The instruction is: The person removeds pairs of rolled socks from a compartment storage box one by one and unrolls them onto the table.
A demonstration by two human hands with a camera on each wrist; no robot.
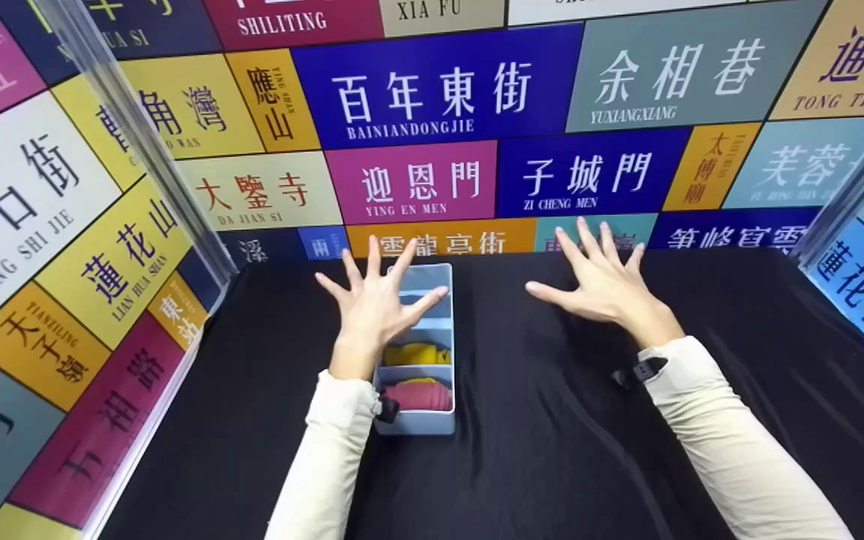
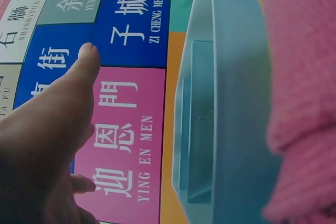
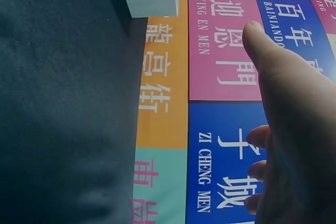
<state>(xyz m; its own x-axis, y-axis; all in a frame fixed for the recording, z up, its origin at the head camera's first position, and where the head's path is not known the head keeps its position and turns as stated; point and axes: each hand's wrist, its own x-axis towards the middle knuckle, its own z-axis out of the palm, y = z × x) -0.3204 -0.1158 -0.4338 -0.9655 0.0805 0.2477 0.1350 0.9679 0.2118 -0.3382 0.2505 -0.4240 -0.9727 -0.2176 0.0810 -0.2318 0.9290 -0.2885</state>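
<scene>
A pale blue storage box (image 1: 415,424) with several compartments stands on the black cloth. In its nearest compartment lies a rolled pink cloth (image 1: 418,395), with a bit of yellow showing behind it. The compartment beyond holds a yellow cloth (image 1: 418,354). My left hand (image 1: 376,311) is spread above the box's left side, fingers splayed, and hides part of it. To the right of the box my right hand (image 1: 601,281) hovers with its fingers spread, touching nothing. In the left wrist view the pink cloth (image 2: 302,93) looms close at the right edge.
Black cloth (image 1: 537,450) covers the table, with wrinkles on the right. A wall of colourful panels with Chinese lettering (image 1: 409,184) rises behind it. Clear upright posts (image 1: 151,157) stand at the left and right corners.
</scene>
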